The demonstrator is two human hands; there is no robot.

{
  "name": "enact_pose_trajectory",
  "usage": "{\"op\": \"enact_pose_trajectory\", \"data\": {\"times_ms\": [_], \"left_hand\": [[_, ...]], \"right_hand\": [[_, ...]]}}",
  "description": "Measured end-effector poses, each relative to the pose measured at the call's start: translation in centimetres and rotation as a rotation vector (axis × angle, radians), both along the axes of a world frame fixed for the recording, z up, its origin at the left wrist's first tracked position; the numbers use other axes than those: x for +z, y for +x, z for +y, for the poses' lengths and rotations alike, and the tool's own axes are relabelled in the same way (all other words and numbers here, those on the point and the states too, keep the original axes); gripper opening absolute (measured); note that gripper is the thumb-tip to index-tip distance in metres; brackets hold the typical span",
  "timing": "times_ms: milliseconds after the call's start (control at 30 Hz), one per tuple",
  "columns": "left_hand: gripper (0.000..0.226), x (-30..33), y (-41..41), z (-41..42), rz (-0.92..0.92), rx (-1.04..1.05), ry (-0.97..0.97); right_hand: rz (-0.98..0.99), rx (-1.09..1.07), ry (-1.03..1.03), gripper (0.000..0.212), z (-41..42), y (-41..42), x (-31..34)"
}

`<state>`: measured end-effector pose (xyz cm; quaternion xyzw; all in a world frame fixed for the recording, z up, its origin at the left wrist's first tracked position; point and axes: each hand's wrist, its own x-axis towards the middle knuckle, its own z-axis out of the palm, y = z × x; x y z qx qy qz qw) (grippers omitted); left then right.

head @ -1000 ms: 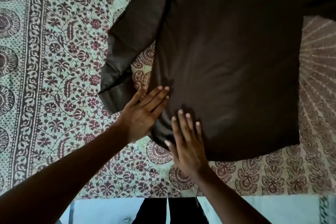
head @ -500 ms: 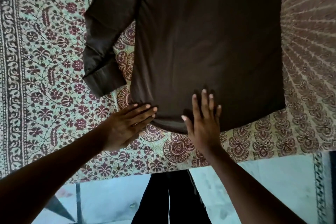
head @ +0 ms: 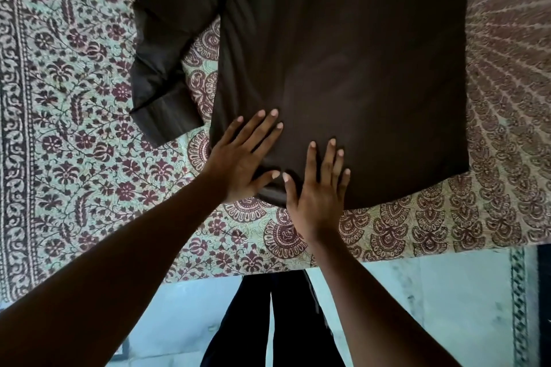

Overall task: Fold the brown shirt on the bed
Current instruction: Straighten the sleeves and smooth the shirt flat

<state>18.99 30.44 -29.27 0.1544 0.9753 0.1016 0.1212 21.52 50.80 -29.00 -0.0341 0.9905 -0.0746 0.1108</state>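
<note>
**Both palms flat on the shirt's near hem**

Since half a second ago my left hand (head: 238, 162) has slid off the bedspread and up onto the cloth, and my right hand (head: 317, 191) has drawn in beside it, so that the two thumbs nearly meet. Both hands lie open, fingers spread and pressed flat, gripping nothing. They rest on the near left corner of the brown shirt (head: 343, 68), just above its hem.

I can read no label, brand or writing on the shirt or anywhere around it.

The shirt lies spread on the bed (head: 74, 143), its body smooth with a few faint creases. Its top is cut off by the upper edge of the view, so collar and shoulders are out of sight. The far right sleeve barely shows at the top right corner. My hands cover part of the hem.

To the left, the left sleeve (head: 167, 68) lies bent on the patterned bedspread, cuff nearest me, apart from the shirt's body lower down. The bedspread carries maroon flowers on pale green, with a dark border at the far left. Below the bed's edge I see pale blue floor (head: 447, 301) and my dark trousers (head: 268, 322).
</note>
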Motion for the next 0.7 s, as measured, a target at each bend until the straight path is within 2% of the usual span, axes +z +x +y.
{"op": "enact_pose_trajectory", "data": {"times_ms": [167,333,533,700], "left_hand": [[0.084,0.3,3.8,-2.1,-0.001,-0.022,-0.037],[0.082,1.0,4.5,-0.8,0.022,0.104,0.006],[0.079,-0.1,1.6,2.0,0.035,0.097,-0.022],[0.081,0.1,3.2,1.2,-0.010,0.128,-0.060]], "right_hand": [[-0.040,-0.009,0.091,0.069,4.1,2.2,0.3],[-0.024,-0.144,0.069,0.073,5.9,1.2,1.0],[-0.050,0.180,0.034,0.082,2.6,-1.4,0.2],[-0.094,0.379,0.103,0.075,6.9,-1.4,0.6]]}}
